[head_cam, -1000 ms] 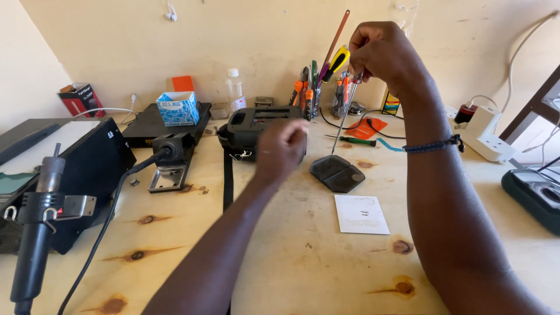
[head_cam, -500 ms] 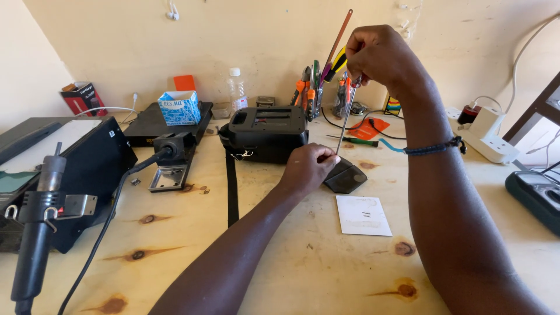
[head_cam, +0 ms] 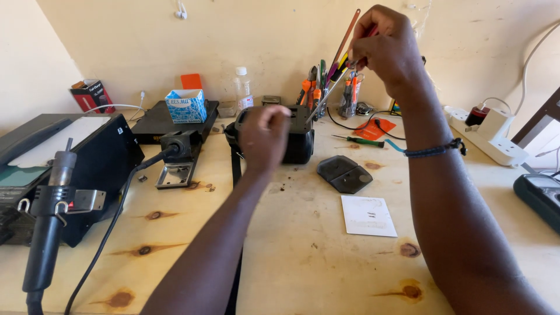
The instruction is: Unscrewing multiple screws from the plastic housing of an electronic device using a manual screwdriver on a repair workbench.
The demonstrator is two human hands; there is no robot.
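Note:
My left hand is closed on the front of a black boxy device standing in the middle of the wooden bench. My right hand is raised above and behind it, gripping a screwdriver with a yellow and black handle whose thin metal shaft slants down toward the device's top. A thin copper-coloured rod sticks up from the same hand. A dark flat cover plate lies just right of the device, and a white card lies nearer me.
A hot-air tool hangs on a black station at left. A blue box, clear bottle and a stand of pliers and screwdrivers line the wall. A power strip and meter sit right.
My left hand moved from the cover plate back to the black device and closed on it. My right hand stayed raised with the screwdriver.

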